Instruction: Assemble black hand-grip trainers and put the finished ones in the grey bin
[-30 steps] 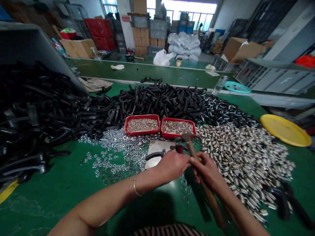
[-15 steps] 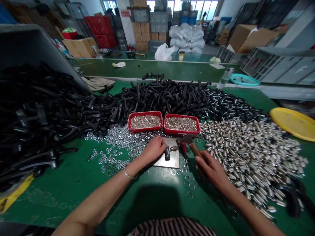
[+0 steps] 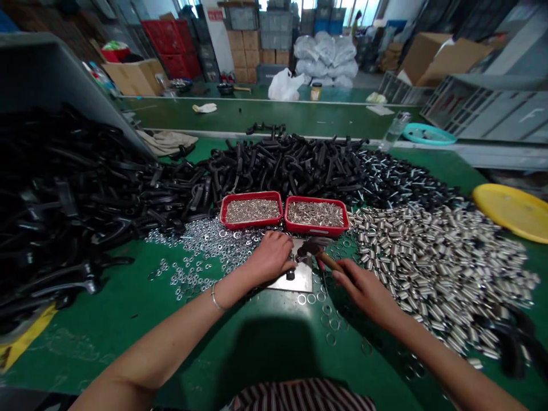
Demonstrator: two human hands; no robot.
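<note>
My right hand (image 3: 363, 285) is wrapped round the wooden handle of a hammer (image 3: 329, 261). The hammer's dark head sits low over the right side of a flat metal plate (image 3: 305, 279). My left hand (image 3: 272, 258) lies across the left of the plate, its fingers curled over a small black part (image 3: 290, 275). Only the near end of that part shows below my thumb; the rest is under the hand. Beside the plate lies a red-handled screwdriver (image 3: 322, 266), partly covered by the hammer.
Two red trays (image 3: 252, 226) of small metal pieces stand behind the plate. Loose nuts (image 3: 192, 274) spread left, washers (image 3: 327, 310) right. Metal sleeves (image 3: 428, 262) and black-headed bolts (image 3: 402, 177) heap at right. Black handles (image 3: 282, 165) pile behind and left. A yellow lid (image 3: 514, 211) lies far right.
The hammer has come down and left, from above the screwdriver towards the black part. My left hand has turned flatter and now covers more of that part.
</note>
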